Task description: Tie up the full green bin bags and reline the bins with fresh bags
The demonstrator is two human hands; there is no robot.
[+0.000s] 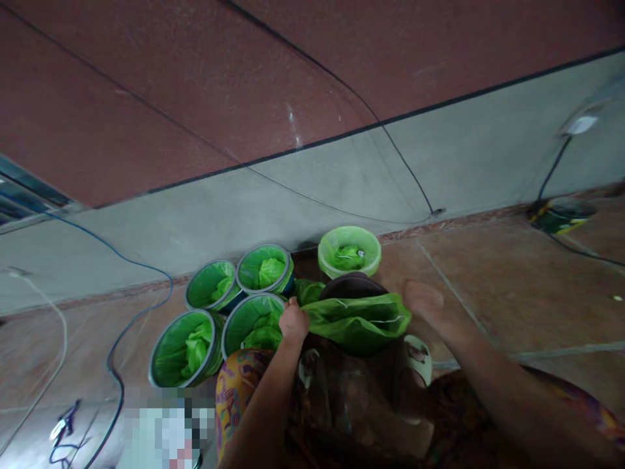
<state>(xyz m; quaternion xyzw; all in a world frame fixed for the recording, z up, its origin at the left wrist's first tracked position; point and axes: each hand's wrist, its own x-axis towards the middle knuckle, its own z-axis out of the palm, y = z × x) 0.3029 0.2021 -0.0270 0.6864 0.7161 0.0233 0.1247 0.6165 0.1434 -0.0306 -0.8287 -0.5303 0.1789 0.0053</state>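
My left hand point(294, 321) is closed on the left edge of a green plastic bag point(359, 319) that lies across the mouth of a dark brown bin point(352, 284) in front of me. At the bag's right edge is my right hand point(422, 299), blurred, with its fingers not distinguishable. Several round bins lined with green bags stand close together just left of my left hand; the nearest one point(254, 322) almost touches it. A pale green bin point(349, 251) with a bag inside stands behind the brown bin, by the wall.
The bins stand on a brown tiled floor point(512, 286) against a grey wall point(342, 176). A blue cable point(141, 306) and a white cable point(61, 326) trail over the floor at left. A black cable point(410, 176) hangs down the wall. My patterned clothing point(237, 391) is at the bottom.
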